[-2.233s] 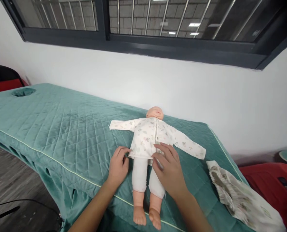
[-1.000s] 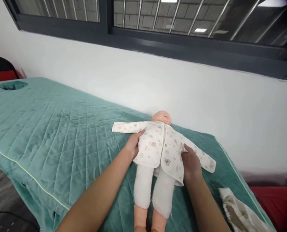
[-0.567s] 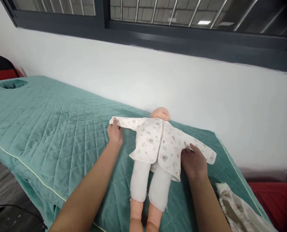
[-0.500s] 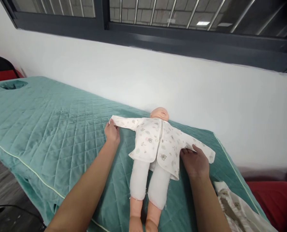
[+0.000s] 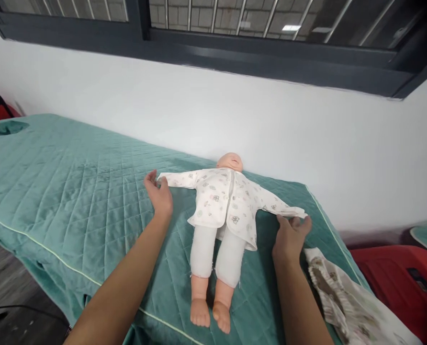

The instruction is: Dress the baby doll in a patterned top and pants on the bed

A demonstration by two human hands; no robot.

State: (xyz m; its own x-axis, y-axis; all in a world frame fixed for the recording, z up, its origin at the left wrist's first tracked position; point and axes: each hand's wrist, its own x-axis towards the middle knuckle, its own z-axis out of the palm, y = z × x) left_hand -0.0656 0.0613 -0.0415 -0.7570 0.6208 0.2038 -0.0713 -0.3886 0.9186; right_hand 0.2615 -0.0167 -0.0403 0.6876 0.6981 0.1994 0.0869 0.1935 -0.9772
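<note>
A baby doll [image 5: 199, 290] lies on its back on a green quilted cover, feet toward me. It wears a white printed jacket [image 5: 211, 199] with both sleeves spread out sideways, the front edges meeting along the middle. White fabric covers its thighs; the lower legs and feet are bare. My left hand [image 5: 159, 194] is at the cuff of the sleeve on the left, thumb and fingers apart around its end. At the other side, my right hand [image 5: 290, 235] pinches the cuff of the right sleeve [image 5: 278, 206] from below.
The green quilted cover [image 5: 91, 191] drapes a bed with a face hole [image 5: 5, 127] at far left. Crumpled white printed cloth [image 5: 357, 297] lies at the right edge, beside a red chair [image 5: 396, 273]. A white wall [image 5: 199, 105] and dark window frame [image 5: 235, 50] stand behind.
My left fingers have spread apart at the left cuff. My right hand has moved outward from under the sleeve to its cuff and gripped it. The view has shifted slightly right.
</note>
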